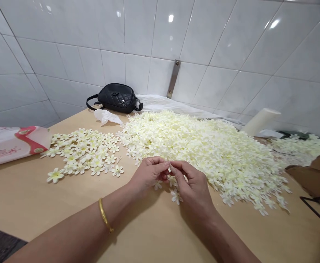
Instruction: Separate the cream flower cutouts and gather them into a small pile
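Note:
My left hand [148, 172] and my right hand [194, 188] meet fingertip to fingertip over the front edge of a big heap of pale yellow-white artificial flowers [187, 140]. Both are closed in a pinch. A tiny whitish piece [171, 167] shows between the fingertips, too small and covered to tell its kind. Just under my hands lie a few loose flowers, one white flower [176, 196] beside my right thumb. To the left, a smaller group of flowers [90, 151] is spread out, with a single yellow-centred flower [55, 175] nearest the front.
A black quilted bag [116, 98] and crumpled white tissue [107, 117] sit at the back of the wooden table [138, 233]. At left is a red-and-white package [14, 145]. On the right are a white roll [260, 121], brown cardboard [313, 175] and a dark metal frame [317, 212].

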A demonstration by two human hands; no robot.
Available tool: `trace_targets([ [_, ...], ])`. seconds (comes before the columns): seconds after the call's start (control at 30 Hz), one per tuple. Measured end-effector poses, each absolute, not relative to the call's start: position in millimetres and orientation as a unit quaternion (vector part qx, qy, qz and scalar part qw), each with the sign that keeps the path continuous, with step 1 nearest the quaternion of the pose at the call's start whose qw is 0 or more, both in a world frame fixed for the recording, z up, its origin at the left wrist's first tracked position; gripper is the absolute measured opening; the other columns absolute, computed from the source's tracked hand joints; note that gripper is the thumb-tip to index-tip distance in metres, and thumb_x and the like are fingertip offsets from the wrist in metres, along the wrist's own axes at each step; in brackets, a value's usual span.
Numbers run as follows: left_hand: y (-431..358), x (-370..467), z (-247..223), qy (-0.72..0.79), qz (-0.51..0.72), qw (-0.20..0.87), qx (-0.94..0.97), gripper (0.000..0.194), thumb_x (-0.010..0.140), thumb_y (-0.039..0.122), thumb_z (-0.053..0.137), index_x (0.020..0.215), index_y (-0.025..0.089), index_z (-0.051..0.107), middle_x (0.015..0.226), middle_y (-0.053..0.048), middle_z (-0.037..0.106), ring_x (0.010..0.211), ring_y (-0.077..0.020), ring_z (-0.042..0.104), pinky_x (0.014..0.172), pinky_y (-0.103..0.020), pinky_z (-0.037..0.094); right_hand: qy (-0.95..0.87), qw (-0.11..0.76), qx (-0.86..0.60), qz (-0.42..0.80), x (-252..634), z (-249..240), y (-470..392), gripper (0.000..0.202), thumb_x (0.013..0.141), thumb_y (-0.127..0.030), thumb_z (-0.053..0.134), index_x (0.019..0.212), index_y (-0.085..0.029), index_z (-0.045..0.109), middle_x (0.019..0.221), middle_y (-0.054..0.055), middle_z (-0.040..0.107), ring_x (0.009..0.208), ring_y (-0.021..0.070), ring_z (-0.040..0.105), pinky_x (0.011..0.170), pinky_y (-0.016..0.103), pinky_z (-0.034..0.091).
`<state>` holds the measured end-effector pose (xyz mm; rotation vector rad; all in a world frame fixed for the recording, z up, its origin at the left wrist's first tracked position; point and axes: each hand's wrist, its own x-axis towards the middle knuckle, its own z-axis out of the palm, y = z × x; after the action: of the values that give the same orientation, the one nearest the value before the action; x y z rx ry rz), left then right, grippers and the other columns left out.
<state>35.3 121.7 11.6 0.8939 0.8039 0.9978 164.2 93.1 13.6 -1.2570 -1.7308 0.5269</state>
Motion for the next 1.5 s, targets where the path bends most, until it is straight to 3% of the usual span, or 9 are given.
trace_targets([
  [0.17,121.9,35.1,10.9,0.327,0.436,0.748,0.377,0.014,0.066,0.024,0.062,0.062,0.010,0.058,0.057,-0.004,0.056,0.053,-0.0105,0.053,0.059,-0.026,0.044,-0.698,0.449,-0.513,0.222,169.7,13.7,93.4,0.015,0.081,-0.021,0.045,0.084,-0.019,0.060,0.074,0.001,0.060,0.066,0.0129,0.055,0.059,0.022,0.042],
  [0.4,118.3,36.2,14.5,0.350,0.425,0.740,0.386,0.015,0.062,0.024,0.065,0.061,0.010,0.060,0.056,-0.005,0.057,0.053,-0.0105,0.052,0.057,-0.025,0.042,-0.775,0.375,-0.501,0.087,173.9,11.7,97.5,0.021,0.081,-0.012,0.038,0.078,-0.016,0.059,0.070,0.003,0.055,0.063,0.0129,0.049,0.058,0.024,0.036],
  [0.53,116.5,36.8,15.2,0.374,0.416,0.726,0.400,0.009,0.058,0.018,0.065,0.059,0.012,0.058,0.052,-0.003,0.055,0.048,-0.0091,0.049,0.053,-0.024,0.040,-0.777,0.349,-0.520,0.070,172.3,12.7,96.5,0.020,0.079,-0.011,0.038,0.073,-0.016,0.056,0.066,0.002,0.053,0.059,0.0124,0.046,0.055,0.023,0.033],
  [0.93,118.4,35.3,18.2,0.367,0.412,0.734,0.396,0.007,0.054,0.010,0.059,0.054,0.013,0.053,0.049,-0.001,0.055,0.046,-0.0087,0.050,0.053,-0.023,0.040,-0.652,0.396,-0.544,0.350,173.5,21.7,96.9,0.017,0.080,-0.025,0.042,0.067,-0.017,0.050,0.060,0.000,0.055,0.057,0.0118,0.051,0.053,0.022,0.039],
  [1.1,119.3,35.0,20.6,0.372,0.414,0.736,0.384,0.009,0.054,0.011,0.061,0.053,0.013,0.052,0.049,-0.001,0.055,0.046,-0.0095,0.051,0.048,-0.022,0.039,-0.611,0.459,-0.529,0.367,176.6,24.3,100.2,0.018,0.077,-0.030,0.048,0.067,-0.016,0.051,0.060,0.000,0.054,0.059,0.0122,0.052,0.057,0.024,0.044],
  [1.3,119.4,36.3,20.5,0.389,0.435,0.715,0.384,0.017,0.060,0.018,0.061,0.050,0.014,0.048,0.045,0.000,0.051,0.043,-0.0087,0.048,0.049,-0.022,0.038,-0.558,0.551,-0.574,0.235,215.2,31.5,119.1,0.020,0.078,-0.034,0.047,0.073,-0.015,0.052,0.062,0.002,0.056,0.058,0.0130,0.056,0.058,0.026,0.048],
  [1.5,121.2,36.1,19.1,0.406,0.427,0.692,0.417,0.021,0.062,0.027,0.063,0.052,0.014,0.050,0.046,0.000,0.052,0.044,-0.0087,0.048,0.051,-0.022,0.038,-0.600,0.473,-0.644,-0.050,261.8,46.7,154.4,0.021,0.083,-0.026,0.036,0.073,-0.016,0.051,0.063,0.003,0.055,0.059,0.0149,0.053,0.057,0.027,0.041],
])
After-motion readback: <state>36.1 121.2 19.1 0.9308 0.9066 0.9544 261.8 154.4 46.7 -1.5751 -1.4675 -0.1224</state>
